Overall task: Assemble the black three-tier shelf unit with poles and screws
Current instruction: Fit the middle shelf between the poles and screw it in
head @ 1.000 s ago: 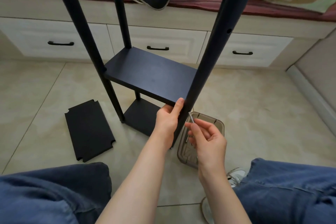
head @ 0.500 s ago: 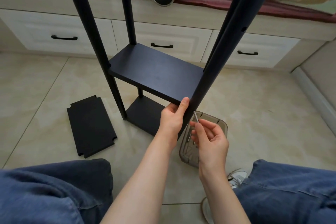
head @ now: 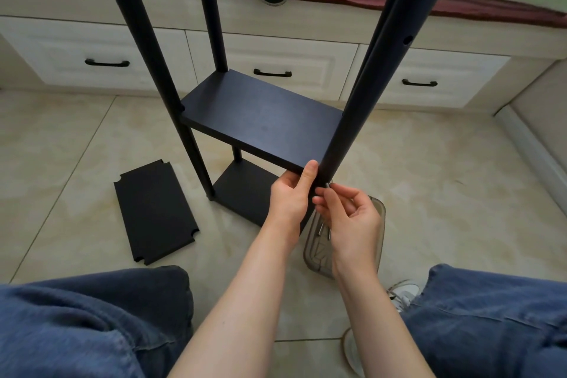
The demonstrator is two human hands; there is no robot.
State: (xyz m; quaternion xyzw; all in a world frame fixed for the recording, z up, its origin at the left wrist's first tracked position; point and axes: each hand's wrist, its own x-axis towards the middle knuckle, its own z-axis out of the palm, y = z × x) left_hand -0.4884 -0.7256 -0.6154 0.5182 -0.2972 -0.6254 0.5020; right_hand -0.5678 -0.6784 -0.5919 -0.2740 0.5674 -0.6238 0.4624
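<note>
Pinching the screw (head: pixel 327 185) in the right hand (head: pixel 352 218), now moved up against the pole (head: pixel 368 86) at the 5 o'clock corner of the shelf (head: pixel 260 120), and gripping that corner with the left hand (head: pixel 290 196), so probably ready for threading, with the last board (head: pixel 155 212) loose at 8 o'clock.

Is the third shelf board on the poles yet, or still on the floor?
Still on the floor: the loose board lies flat, left of the standing frame, touching none of its poles.

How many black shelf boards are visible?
3: middle black shelf board on the black poles, bottom black shelf board under it, loose black shelf board on the tiled floor.
</note>
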